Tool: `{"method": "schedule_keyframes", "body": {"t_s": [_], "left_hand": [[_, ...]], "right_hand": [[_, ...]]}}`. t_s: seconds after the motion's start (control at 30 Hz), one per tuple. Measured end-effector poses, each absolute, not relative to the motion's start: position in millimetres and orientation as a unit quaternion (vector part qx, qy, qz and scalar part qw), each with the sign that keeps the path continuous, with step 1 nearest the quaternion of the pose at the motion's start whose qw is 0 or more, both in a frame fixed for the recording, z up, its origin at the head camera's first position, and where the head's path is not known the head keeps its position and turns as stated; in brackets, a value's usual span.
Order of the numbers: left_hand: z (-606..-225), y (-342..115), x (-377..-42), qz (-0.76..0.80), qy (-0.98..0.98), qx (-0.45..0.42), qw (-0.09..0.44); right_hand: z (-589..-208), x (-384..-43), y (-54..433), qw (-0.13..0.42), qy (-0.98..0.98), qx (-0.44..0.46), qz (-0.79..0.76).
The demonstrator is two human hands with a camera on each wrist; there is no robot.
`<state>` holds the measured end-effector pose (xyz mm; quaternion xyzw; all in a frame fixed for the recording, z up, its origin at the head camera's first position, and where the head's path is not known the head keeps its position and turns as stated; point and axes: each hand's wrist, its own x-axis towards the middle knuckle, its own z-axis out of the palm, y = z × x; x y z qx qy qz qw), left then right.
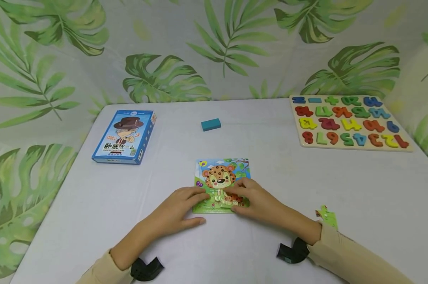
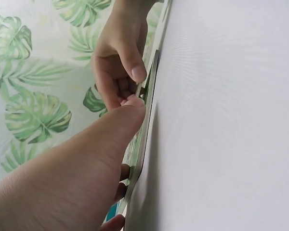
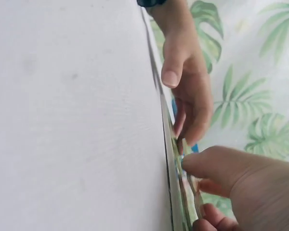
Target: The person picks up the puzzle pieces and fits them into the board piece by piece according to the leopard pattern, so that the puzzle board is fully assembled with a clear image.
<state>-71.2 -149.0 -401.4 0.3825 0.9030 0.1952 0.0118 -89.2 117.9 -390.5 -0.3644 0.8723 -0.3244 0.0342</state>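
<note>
A leopard jigsaw puzzle board [image 1: 199,210] lies flat in the middle of the table in the head view. My right hand [image 1: 257,200] pinches a puzzle piece [image 1: 226,204] with the leopard's body on it, at the lower right of the board. That piece looks slightly tilted above the board. On the board's left side, my left hand [image 1: 180,206] rests its fingertips, thumb apart on the table side. In the left wrist view the right hand [image 2: 120,62] grips a thin edge. Fingers hide part of the picture.
Another green puzzle piece [image 1: 329,217] lies beside the right sleeve. Farther back are a teal block [image 1: 211,124], a blue game box [image 1: 123,136] at left and a wooden number board [image 1: 356,149] at right. Leaf-patterned cloth [image 1: 231,35] hangs behind the white table.
</note>
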Motion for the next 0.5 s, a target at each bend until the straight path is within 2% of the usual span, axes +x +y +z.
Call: {"method": "schedule_keyframes", "body": {"t_s": [0.5], "left_hand": [[-398, -143, -75, 0.130, 0.907, 0.399, 0.008]], "right_hand": [[-391, -106, 107, 0.089, 0.857, -0.405, -0.306]]}}
